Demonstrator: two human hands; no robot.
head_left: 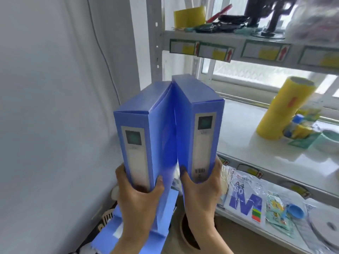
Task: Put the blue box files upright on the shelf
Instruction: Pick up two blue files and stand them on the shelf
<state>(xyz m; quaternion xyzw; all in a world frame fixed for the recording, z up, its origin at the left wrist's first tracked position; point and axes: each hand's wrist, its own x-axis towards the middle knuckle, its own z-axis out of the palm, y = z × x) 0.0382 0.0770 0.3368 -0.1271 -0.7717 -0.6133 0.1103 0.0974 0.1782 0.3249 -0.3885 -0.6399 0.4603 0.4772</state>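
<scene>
I hold two blue box files upright in front of me, spines with grey labels facing me. My left hand (139, 195) grips the bottom of the left blue box file (139, 125). My right hand (201, 191) grips the bottom of the right blue box file (201, 114). The two files lean apart at the top front and touch near the back. They hover in the air just left of the white middle shelf (244, 136), at the metal rack's left post (146, 43). More blue box files (117, 228) lie flat low down below my hands.
A yellow roll (282, 109) and a box of small bottles (300, 129) stand at the right of the middle shelf. The upper shelf (220, 36) carries yellow tape and dark tools. The lower shelf holds an A4 paper pack (244, 197) and packets. A grey wall (45, 107) is at left.
</scene>
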